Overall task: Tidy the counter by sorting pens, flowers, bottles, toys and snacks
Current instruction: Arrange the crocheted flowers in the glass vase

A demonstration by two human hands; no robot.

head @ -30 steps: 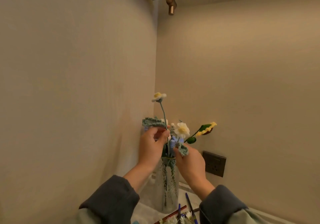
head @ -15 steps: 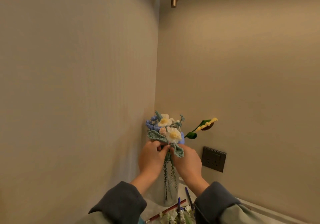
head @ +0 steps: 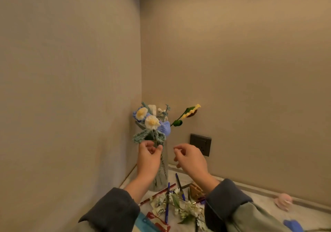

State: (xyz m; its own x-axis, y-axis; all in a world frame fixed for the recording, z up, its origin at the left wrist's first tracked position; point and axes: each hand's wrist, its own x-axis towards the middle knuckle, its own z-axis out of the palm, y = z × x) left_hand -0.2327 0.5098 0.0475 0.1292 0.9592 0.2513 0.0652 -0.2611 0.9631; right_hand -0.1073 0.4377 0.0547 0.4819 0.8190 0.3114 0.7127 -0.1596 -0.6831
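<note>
By the corner vase [head: 162, 176], I am settling the flowers [head: 152, 122], left hand [head: 149, 157] pinching them low, right hand [head: 190, 158] relaxed and empty; the loose sprigs [head: 186, 208] probably need gathering next.

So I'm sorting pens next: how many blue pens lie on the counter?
2. One slim blue plastic pen lies among the white flower sprigs; the other slants behind it, right of the clear glass vase. Sleeves or sprigs may hide more.

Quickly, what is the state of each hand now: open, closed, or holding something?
Left hand: pinches the stem of the white flower.
Right hand: open, fingers loosely curled, holds nothing.
</note>
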